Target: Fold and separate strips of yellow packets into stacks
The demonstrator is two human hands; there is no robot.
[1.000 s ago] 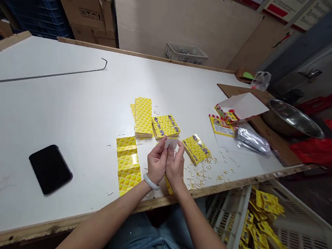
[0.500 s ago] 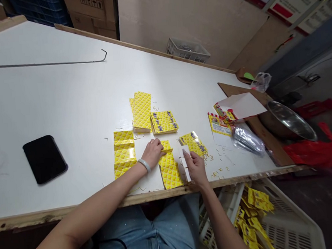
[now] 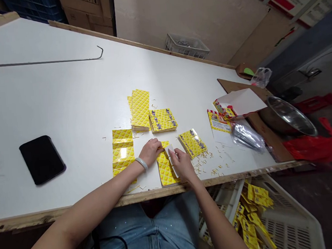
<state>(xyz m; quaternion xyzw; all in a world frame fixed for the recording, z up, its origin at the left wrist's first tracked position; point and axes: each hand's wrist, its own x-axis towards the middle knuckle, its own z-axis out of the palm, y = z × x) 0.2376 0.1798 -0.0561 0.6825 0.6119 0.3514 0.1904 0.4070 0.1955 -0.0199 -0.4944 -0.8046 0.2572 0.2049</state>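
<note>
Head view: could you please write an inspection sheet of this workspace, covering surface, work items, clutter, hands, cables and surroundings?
Surface: white table with wooden edging.
Work items: yellow card by the hands; white-faced card; yellow stack beyond them.
Clutter: small bent bits, perhaps staples, scattered at right; black phone-like slab at left; hooked rod farther back.
Hands: left hand touches the yellow card's upper part; right hand holds the white-faced card over it.
Cables: dark cord loops at the lap.
Surroundings: crate with yellow packets; metal bowl at right; cardboard boxes behind.
</note>
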